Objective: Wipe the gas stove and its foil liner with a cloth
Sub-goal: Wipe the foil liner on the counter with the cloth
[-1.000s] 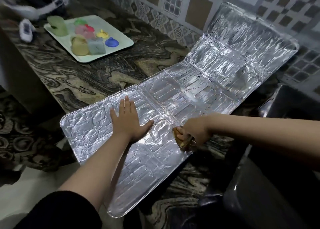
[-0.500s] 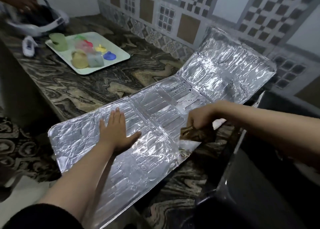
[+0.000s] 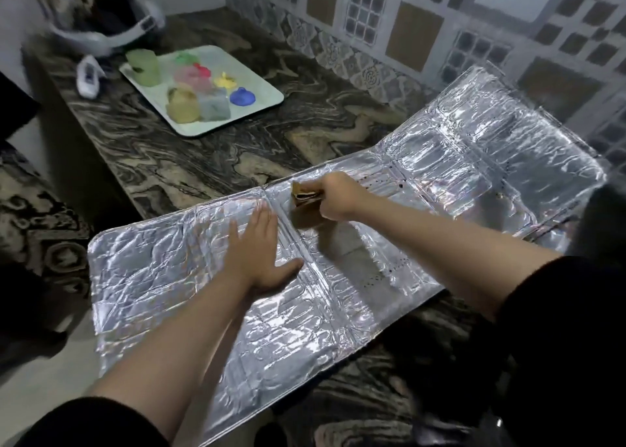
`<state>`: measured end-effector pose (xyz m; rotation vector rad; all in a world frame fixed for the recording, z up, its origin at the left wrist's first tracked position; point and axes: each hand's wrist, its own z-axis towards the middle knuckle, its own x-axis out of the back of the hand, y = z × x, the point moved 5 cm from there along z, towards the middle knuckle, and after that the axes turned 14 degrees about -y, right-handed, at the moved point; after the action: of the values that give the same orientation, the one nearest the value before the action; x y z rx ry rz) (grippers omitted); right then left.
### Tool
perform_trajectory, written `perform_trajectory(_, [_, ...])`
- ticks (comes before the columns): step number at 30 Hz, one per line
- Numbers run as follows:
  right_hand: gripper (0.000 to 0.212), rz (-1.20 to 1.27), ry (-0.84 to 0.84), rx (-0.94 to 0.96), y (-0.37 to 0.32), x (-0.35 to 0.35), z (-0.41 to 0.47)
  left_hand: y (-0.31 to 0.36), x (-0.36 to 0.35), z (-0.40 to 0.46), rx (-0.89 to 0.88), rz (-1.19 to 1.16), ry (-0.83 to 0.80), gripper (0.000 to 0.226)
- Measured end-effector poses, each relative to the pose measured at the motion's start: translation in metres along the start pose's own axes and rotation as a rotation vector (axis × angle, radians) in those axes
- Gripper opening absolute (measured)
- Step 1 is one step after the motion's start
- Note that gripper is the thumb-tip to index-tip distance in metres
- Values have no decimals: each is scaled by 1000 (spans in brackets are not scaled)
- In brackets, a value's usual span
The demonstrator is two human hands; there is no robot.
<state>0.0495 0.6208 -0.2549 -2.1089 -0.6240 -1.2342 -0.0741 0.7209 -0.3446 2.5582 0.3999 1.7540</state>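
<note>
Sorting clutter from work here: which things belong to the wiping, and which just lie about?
In use: foil liner; cloth in right hand; left hand flat on foil.
Idle: tray of coloured cups, helmet, small white item.

A crinkled foil liner (image 3: 338, 297) is spread across the marbled bench (image 3: 203, 148), its far end bent up against the tiled wall (image 3: 423, 16). The left hand (image 3: 257, 257) is laid flat on the foil, fingers (image 3: 262, 221) extended. A folded brown cloth (image 3: 305, 194) is gripped in the closed right hand (image 3: 338, 196) and pressed to the foil near its far edge. A tray (image 3: 264, 102) of coloured items is set on the bench farther back.
</note>
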Motion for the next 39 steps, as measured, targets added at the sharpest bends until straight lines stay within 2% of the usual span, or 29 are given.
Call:
perform_trajectory(3, [72,-268,-196,32,-10,-32,18,0,-6,2,19,17,42,115])
perform_trajectory(5, [80,-353,-311,34,-8,-50,23,0,-7,2,23,22,46,113])
perform_trajectory(7, [81,-382,-320,48,-6,-54,23,-1,-6,3,29,30,36,113])
perform_trajectory(11, [82,-616,-374,141,-10,-53,-8,0,-6,2,41,34,33,112])
perform_trajectory(17, [75,-801,-651,250,-1,-69,-82,0,-6,2,33,25,34,114])
perform_trajectory(21, [46,-793,-849,205,2,-77,-122,0,-6,3,36,43,21,115])
perform_trajectory(25, [35,-844,-942,153,-1,-69,-136,0,-5,3,35,47,22,115])
perform_trajectory(27, [32,-843,-908,160,-2,-48,-130,0,-5,2,31,37,25,115])
perform_trajectory(29, [45,-710,-786,98,5,-18,-113,0,-5,3,26,30,31,116])
perform_trajectory(32, [65,-462,-493,27,19,21,-74,0,-6,3,23,20,37,115])
perform_trajectory(35, [63,-359,-217,4,38,39,-27,-1,-6,5,29,13,38,115])
perform_trajectory(37, [57,-292,-148,-19,49,35,1,-2,-7,5,35,15,45,114])
perform_trajectory(39, [64,-296,-157,-30,53,21,23,-3,-8,6,28,3,64,112])
